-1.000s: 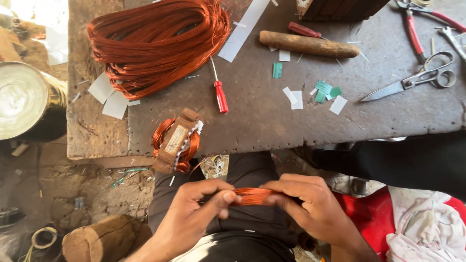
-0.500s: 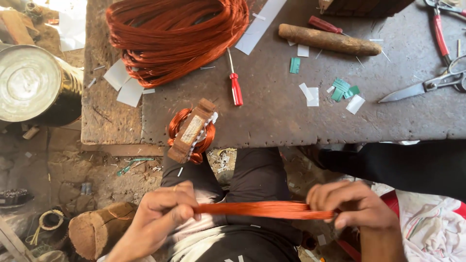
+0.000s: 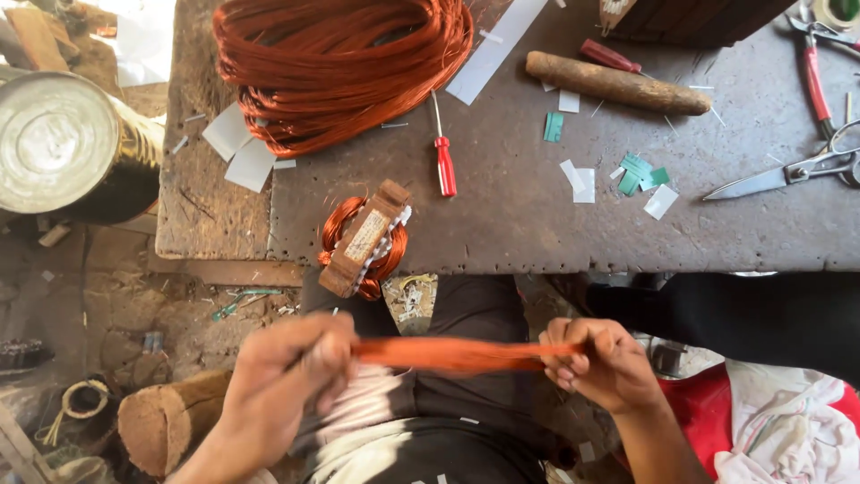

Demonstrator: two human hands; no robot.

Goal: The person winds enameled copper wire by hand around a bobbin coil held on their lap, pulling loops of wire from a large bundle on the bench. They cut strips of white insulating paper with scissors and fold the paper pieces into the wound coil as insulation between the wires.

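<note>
L hand, R hand grip copper wire bundle taut.

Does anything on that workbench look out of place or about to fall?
The small wound copper coil on its wooden block sits askew at the front edge of the workbench, partly overhanging it. Paper scraps lie scattered about. Both hands hold a copper wire bundle.

Motion-blurred left hand; copper wire coil and scissors edge-cropped.
</note>
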